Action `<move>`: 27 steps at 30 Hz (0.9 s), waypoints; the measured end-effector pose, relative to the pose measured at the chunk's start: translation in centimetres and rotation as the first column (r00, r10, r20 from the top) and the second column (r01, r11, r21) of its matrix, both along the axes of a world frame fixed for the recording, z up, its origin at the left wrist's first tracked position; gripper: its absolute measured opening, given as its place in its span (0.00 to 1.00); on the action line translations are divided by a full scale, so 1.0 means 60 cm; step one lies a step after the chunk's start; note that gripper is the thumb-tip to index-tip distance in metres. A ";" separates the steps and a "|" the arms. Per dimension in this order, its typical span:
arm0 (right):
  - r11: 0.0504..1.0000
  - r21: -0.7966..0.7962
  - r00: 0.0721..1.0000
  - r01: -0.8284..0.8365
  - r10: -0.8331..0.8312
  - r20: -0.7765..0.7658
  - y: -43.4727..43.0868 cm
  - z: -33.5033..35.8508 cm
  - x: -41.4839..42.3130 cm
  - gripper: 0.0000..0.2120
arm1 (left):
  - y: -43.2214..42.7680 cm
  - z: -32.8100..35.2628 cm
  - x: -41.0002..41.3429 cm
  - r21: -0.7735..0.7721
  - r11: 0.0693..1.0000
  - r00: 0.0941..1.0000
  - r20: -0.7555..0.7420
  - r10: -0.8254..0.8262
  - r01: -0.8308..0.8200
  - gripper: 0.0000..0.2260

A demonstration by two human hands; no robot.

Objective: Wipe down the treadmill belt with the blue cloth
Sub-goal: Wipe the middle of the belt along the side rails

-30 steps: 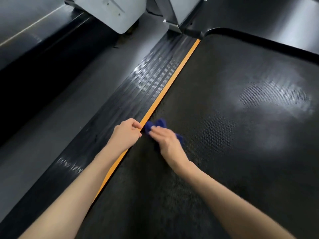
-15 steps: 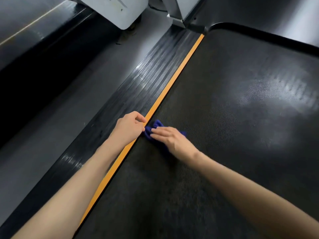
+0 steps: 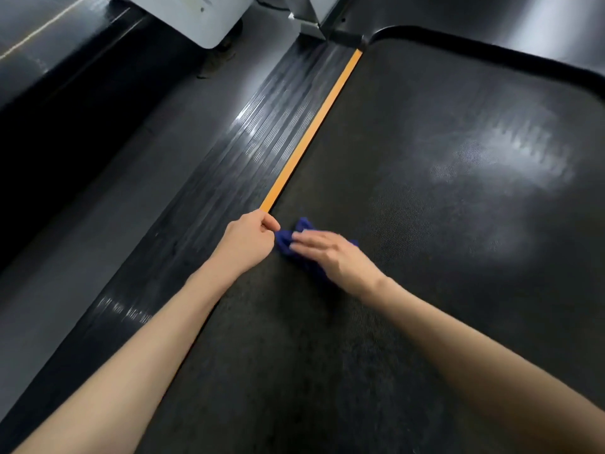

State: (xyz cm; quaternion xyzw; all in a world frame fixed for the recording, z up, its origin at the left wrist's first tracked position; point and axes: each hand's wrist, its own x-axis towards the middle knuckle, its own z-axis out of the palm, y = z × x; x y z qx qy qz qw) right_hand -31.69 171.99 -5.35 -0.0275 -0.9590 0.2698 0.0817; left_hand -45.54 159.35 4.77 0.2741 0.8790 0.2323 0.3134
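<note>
The blue cloth (image 3: 288,239) lies crumpled on the black treadmill belt (image 3: 442,208), near the belt's left edge. My right hand (image 3: 330,257) presses flat on the cloth with straight fingers and covers most of it. My left hand (image 3: 250,239) sits just left of the cloth at the orange edge strip (image 3: 314,132), fingers curled, thumb and forefinger pinched together next to the cloth's corner. Whether they hold that corner is not clear.
A ribbed black side rail (image 3: 229,165) runs left of the orange strip, with grey floor (image 3: 82,231) beyond it. A grey machine base (image 3: 196,18) stands at the top left. The treadmill's front cover (image 3: 491,50) curves across the top right.
Both hands and the cloth have slid a little forward along the belt's left edge. My right hand has turned flatter over the cloth.
</note>
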 end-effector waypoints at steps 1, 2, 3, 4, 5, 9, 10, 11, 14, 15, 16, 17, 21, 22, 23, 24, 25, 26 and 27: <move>0.973 -0.113 0.978 0.202 -0.206 -0.026 0.026 0.002 -0.005 0.15 | 0.000 -0.002 0.006 0.001 1.000 1.000 0.016 -0.019 0.019 0.09; 0.893 -0.150 0.901 0.425 -0.433 -0.024 0.057 0.005 -0.011 0.16 | 0.000 -0.002 0.012 0.001 0.999 0.999 0.033 -0.041 0.041 0.09; 0.762 -0.145 0.772 0.632 -0.634 0.034 0.081 0.005 -0.013 0.18 | 0.001 -0.002 0.017 -0.001 0.998 0.997 0.042 -0.063 0.063 0.10; 0.653 -0.144 0.666 0.744 -0.742 0.077 0.084 0.012 -0.013 0.19 | 0.003 -0.001 0.020 -0.005 0.997 0.996 0.039 -0.080 0.081 0.10; 0.657 -0.152 0.669 0.739 -0.742 0.048 0.070 0.012 -0.007 0.19 | 0.006 0.001 0.023 -0.012 0.996 0.996 0.026 -0.091 0.091 0.11; 0.999 -0.014 0.999 0.035 -0.035 0.009 -0.074 0.005 0.103 0.19 | 0.027 0.006 0.036 0.013 0.996 0.996 -0.010 -0.087 0.087 0.12; 0.994 -0.018 0.988 -0.112 0.113 0.104 -0.088 0.005 0.129 0.21 | 0.030 0.005 0.041 0.019 0.995 0.996 0.000 -0.094 0.094 0.11; 0.978 -0.018 0.967 -0.206 0.206 0.147 -0.076 0.004 0.143 0.21 | 0.031 0.004 0.047 0.020 0.994 0.994 0.008 -0.106 0.105 0.11; 0.979 -0.133 0.986 0.157 -0.147 0.082 0.025 0.007 0.128 0.18 | 0.032 -0.004 0.062 0.034 0.987 0.987 0.029 -0.156 0.155 0.09; 0.917 -0.071 0.919 0.393 -0.391 0.040 0.067 0.002 0.118 0.18 | 0.031 -0.005 0.067 0.024 0.984 0.984 0.037 -0.176 0.175 0.09; 0.811 0.009 0.811 0.584 -0.584 0.040 0.107 -0.004 0.114 0.19 | 0.031 -0.005 0.072 0.009 0.982 0.981 0.040 -0.191 0.191 0.09; 0.688 0.014 0.687 0.725 -0.725 0.051 0.137 -0.005 0.113 0.20 | 0.033 -0.005 0.073 -0.001 0.980 0.979 0.037 -0.201 0.201 0.09; 0.723 -0.024 0.724 0.690 -0.689 0.038 0.104 -0.003 0.109 0.17 | 0.055 0.001 0.079 0.011 0.979 0.978 0.031 -0.204 0.204 0.10; 0.856 -0.018 0.856 0.517 -0.517 0.005 0.071 -0.005 0.123 0.17 | 0.061 0.002 0.082 0.026 0.981 0.980 0.045 -0.195 0.194 0.09; 0.949 -0.010 0.949 0.314 -0.314 0.009 0.035 -0.006 0.144 0.16 | 0.066 0.002 0.086 0.045 0.982 0.981 0.061 -0.186 0.184 0.09; 0.992 -0.006 0.991 0.124 -0.124 0.044 0.002 -0.006 0.167 0.16 | 0.070 0.001 0.089 0.065 0.982 0.980 0.074 -0.183 0.179 0.09; 1.000 0.016 0.996 -0.021 0.020 0.092 -0.012 -0.007 0.188 0.18 | 0.074 0.001 0.093 0.074 0.980 0.978 0.083 -0.190 0.184 0.08; 0.993 0.022 0.985 -0.120 0.116 0.126 -0.007 -0.007 0.201 0.18 | 0.075 0.000 0.096 0.074 0.978 0.976 0.089 -0.201 0.195 0.08; 0.989 0.037 0.982 -0.145 0.139 0.130 0.010 -0.003 0.206 0.18 | 0.076 0.000 0.098 0.070 0.976 0.973 0.092 -0.210 0.204 0.08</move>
